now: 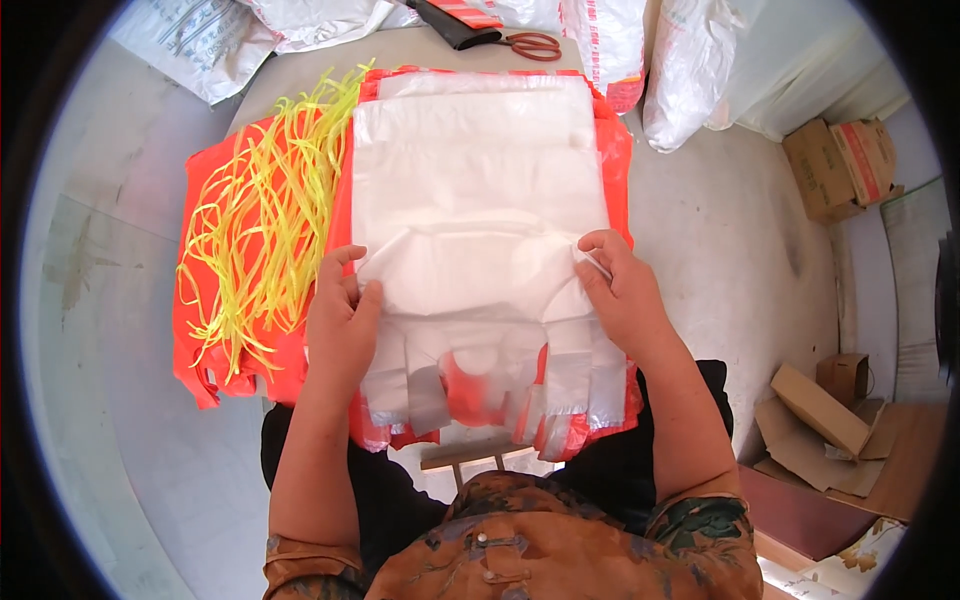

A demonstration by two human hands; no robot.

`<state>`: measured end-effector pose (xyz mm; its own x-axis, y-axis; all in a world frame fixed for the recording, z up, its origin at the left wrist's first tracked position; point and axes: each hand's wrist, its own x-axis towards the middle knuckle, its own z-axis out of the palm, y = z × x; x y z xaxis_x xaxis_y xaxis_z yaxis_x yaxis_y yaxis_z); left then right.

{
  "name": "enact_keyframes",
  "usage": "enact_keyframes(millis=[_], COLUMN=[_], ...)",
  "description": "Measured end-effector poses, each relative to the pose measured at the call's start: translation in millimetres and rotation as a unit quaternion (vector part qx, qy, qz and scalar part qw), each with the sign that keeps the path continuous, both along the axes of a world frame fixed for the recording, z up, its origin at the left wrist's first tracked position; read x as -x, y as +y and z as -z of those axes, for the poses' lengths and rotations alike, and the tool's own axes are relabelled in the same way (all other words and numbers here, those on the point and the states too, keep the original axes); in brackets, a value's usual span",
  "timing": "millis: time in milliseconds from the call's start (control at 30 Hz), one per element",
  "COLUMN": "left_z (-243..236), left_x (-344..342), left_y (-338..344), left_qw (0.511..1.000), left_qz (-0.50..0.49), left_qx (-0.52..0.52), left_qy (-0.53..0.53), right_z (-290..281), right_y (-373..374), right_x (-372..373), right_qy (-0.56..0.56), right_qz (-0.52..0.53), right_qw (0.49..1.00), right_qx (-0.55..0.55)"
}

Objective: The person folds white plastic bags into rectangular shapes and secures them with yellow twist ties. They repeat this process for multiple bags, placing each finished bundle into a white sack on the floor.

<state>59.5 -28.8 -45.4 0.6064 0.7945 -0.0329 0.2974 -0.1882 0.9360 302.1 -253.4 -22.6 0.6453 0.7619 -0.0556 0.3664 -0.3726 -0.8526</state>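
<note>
A translucent white plastic vest bag [480, 265] lies in front of me on a stack of similar bags, its handle strips toward my lap. My left hand [343, 315] pinches its left edge between thumb and fingers. Opposite, my right hand [618, 285] grips the right edge, with a fold of film at the fingertips. Red plastic bags [618, 160] show beneath the white ones on both sides. Left of the stack, a loose bunch of yellow ties [275, 220] is spread over more red bags [205, 330].
Scissors with reddish-brown handles [533, 46] lie at the table's far edge [400, 52]. Full white sacks [215, 45] stand behind, and a white plastic roll or sack [690, 75] is at the back right. Cardboard boxes [840, 165] and flattened cardboard [820, 430] lie on the right.
</note>
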Motion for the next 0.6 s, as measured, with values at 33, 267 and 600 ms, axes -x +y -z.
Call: enact_keyframes(millis=[33,267,600], left_z=[-1.4,4.5,3.9], left_x=[0.3,0.3,-0.7], left_y=[0.0,0.2,-0.1], left_qw=[1.000,1.000,1.000], left_qz=[0.001,-0.006,-0.006], left_qx=[0.001,0.020,0.005], left_qy=[0.002,-0.011,0.015], right_z=[2.0,16.9,13.5], right_y=[0.7,4.2,9.4], right_x=[0.4,-7.6,-5.4], right_qy=[-0.017,-0.029,-0.126], right_qz=[0.002,0.023,0.012], right_qw=[1.000,0.999,0.991], right_qx=[-0.014,-0.013,-0.030])
